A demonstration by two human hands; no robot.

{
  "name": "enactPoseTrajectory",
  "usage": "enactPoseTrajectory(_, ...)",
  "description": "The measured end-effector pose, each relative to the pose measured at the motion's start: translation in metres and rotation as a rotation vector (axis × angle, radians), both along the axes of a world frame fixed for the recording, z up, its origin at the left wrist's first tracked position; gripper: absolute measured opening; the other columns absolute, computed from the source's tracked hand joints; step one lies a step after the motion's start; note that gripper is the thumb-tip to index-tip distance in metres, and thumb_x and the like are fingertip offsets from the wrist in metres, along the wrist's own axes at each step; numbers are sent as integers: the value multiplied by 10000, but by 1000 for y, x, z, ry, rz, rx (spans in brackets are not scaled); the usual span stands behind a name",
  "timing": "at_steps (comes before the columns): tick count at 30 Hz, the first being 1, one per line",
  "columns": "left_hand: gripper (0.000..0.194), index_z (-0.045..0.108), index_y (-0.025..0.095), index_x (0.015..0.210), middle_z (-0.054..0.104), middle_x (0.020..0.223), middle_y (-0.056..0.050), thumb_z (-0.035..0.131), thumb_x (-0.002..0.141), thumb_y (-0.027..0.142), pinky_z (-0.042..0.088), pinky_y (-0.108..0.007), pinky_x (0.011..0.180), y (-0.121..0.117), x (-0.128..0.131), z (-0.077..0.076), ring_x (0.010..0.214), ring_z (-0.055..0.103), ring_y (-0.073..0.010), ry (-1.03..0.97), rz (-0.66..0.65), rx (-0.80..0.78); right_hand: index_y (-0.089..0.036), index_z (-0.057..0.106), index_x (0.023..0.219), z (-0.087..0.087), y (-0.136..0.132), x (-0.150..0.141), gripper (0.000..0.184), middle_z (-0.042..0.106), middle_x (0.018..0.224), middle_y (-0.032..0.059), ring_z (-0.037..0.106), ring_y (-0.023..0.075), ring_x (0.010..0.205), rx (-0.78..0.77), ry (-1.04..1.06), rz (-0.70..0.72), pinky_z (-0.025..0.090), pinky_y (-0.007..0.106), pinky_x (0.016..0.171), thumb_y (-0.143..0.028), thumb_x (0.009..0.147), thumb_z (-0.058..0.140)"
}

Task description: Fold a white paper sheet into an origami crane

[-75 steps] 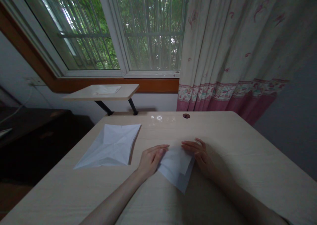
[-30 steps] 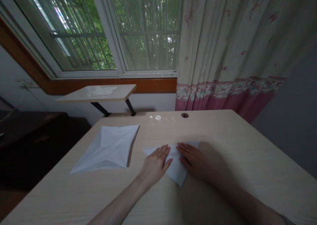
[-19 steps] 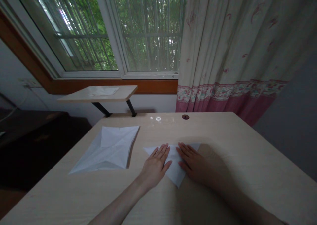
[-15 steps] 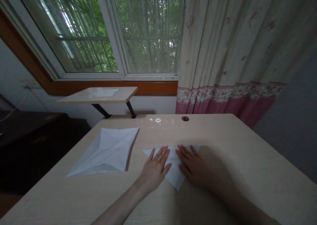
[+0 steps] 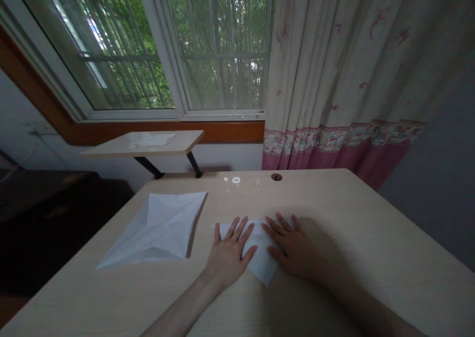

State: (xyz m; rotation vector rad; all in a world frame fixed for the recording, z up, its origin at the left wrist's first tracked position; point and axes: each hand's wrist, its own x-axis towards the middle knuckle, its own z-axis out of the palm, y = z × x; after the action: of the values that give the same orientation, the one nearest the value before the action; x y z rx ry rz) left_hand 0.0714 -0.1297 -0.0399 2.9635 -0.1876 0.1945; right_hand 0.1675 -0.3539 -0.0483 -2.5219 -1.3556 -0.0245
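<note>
A white sheet folded into a triangle (image 5: pixel 260 265) lies on the pale wooden desk (image 5: pixel 371 248), its point toward me. My left hand (image 5: pixel 228 253) lies flat on the triangle's left half, fingers spread. My right hand (image 5: pixel 291 245) lies flat on its right half, fingers stretched out. Both palms press the paper down and the hands nearly touch in the middle. Most of the triangle is hidden under them.
A larger creased white sheet (image 5: pixel 156 230) lies unfolded on the desk to the left. A cable hole (image 5: pixel 276 177) sits near the far edge. Behind are a small raised shelf (image 5: pixel 144 144), a barred window (image 5: pixel 193 50) and a pink-hemmed curtain (image 5: pixel 341 79). Dark furniture (image 5: pixel 40 213) stands left.
The loosely folded sheet has been flattened into a triangle. Both hands went from holding its edges to lying flat on it; since then the fingers have spread a little wider.
</note>
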Motion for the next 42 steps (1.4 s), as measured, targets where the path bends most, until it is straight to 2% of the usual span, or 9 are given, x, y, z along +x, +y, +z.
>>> enactPoseTrajectory(4, 552, 346, 347, 1496, 368, 1555, -59, 434, 979, 519, 128, -709, 1128, 2, 0, 0, 1441, 320, -338, -27, -4, -2, -354, 313, 1510, -2, -2, 2, 599, 362, 1556, 55, 220, 412, 1449, 16, -43, -13, 119, 763, 1093, -557, 962, 445)
enactPoseTrajectory(10, 571, 345, 388, 1489, 355, 1564, -28, 437, 957, 576, 139, -763, 1087, 5, 0, 2, 1442, 289, -389, -24, 17, 3, -352, 346, 1500, -2, -1, 2, 605, 376, 1549, 62, 240, 463, 1425, 9, -56, -32, 137, 800, 1054, -582, 950, 449)
enactPoseTrajectory(19, 622, 336, 386, 1497, 308, 1586, -36, 416, 936, 644, 178, -752, 1084, 8, 2, 1, 1446, 262, -413, -11, 33, 36, -323, 363, 1499, -5, 0, 0, 646, 359, 1558, 73, 244, 477, 1419, -11, -81, -83, 170, 782, 1064, -626, 935, 444)
enactPoseTrajectory(25, 637, 324, 411, 1496, 268, 1597, -67, 411, 922, 675, 198, -736, 1083, 8, 3, 1, 1444, 276, -405, 2, 71, 81, -306, 371, 1500, -8, -1, 3, 724, 337, 1566, 105, 214, 505, 1416, -15, -123, -128, 237, 743, 1065, -699, 896, 449)
enactPoseTrajectory(32, 627, 303, 413, 1502, 248, 1606, -60, 368, 937, 677, 190, -725, 1096, 8, 2, -4, 1458, 248, -394, -4, 78, 107, -344, 306, 1517, -10, -2, 5, 777, 310, 1578, 108, 195, 510, 1422, -60, -124, -138, 213, 787, 1032, -763, 871, 402)
enactPoseTrajectory(37, 633, 294, 359, 1517, 215, 1612, -86, 333, 961, 658, 168, -696, 1127, 14, 4, -4, 1473, 218, -370, -28, -12, 87, -321, 319, 1516, -11, -3, 6, 762, 264, 1591, 119, 149, 488, 1441, -57, -127, -120, 181, 768, 1063, -739, 885, 412)
enactPoseTrajectory(42, 605, 213, 273, 1547, 237, 1605, -61, 291, 1018, 557, 198, -537, 1198, 18, 7, 0, 1489, 216, -250, 13, -216, 26, -230, 245, 1541, -12, -6, 9, 764, 252, 1594, 121, 174, 340, 1478, -44, -116, -8, 157, 616, 1174, -676, 936, 385)
